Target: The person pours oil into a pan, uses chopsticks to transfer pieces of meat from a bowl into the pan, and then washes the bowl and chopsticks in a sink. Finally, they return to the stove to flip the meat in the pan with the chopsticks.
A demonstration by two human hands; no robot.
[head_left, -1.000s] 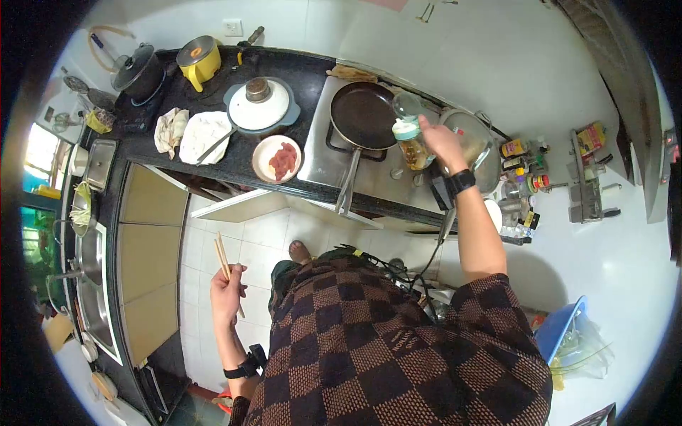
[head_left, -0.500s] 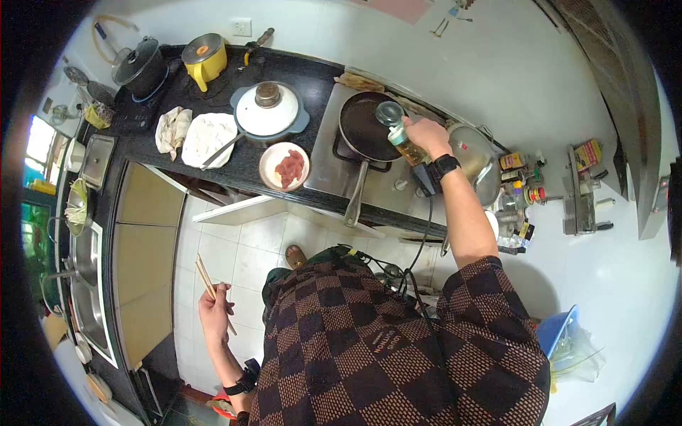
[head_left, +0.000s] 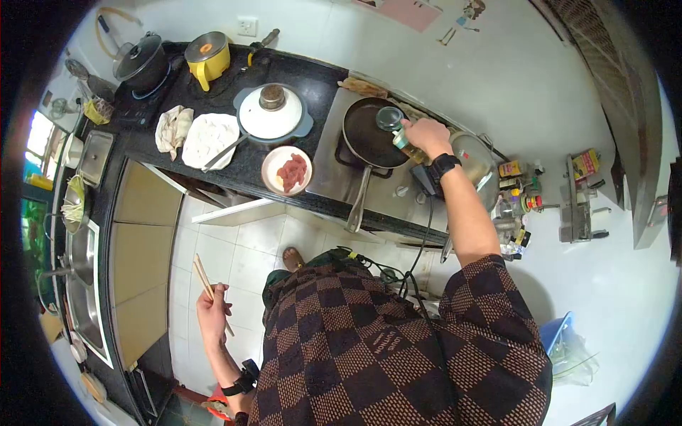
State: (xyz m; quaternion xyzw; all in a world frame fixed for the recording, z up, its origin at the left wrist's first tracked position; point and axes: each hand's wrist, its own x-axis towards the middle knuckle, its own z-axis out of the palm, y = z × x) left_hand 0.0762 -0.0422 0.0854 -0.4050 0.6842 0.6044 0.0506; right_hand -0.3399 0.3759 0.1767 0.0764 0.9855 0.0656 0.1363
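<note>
My right hand (head_left: pixel 428 137) is closed around a glass oil bottle (head_left: pixel 412 151) with a pale green collar and amber liquid inside. The bottle is tilted, its clear top (head_left: pixel 390 118) hanging over the dark frying pan (head_left: pixel 364 135) on the stove. Low on the left, above the floor, my left hand (head_left: pixel 212 312) grips a pair of wooden chopsticks (head_left: pixel 202 275) pointing up and away. A white bowl (head_left: pixel 268 179) with pieces of raw red meat (head_left: pixel 292 172) sits on the counter left of the pan.
Left of the stove stand a lidded pot (head_left: pixel 264 110) and a yellow pot (head_left: pixel 207 62). White cloths (head_left: pixel 211 140) lie nearby. Seasoning bottles (head_left: pixel 522 202) crowd the right wall, and a large lid (head_left: pixel 474 163) leans behind my right wrist. A sink (head_left: pixel 84 305) is far left.
The view has shifted slightly. My right hand keeps the bottle tilted over the pan, and my left hand still holds the chopsticks in nearly the same place.
</note>
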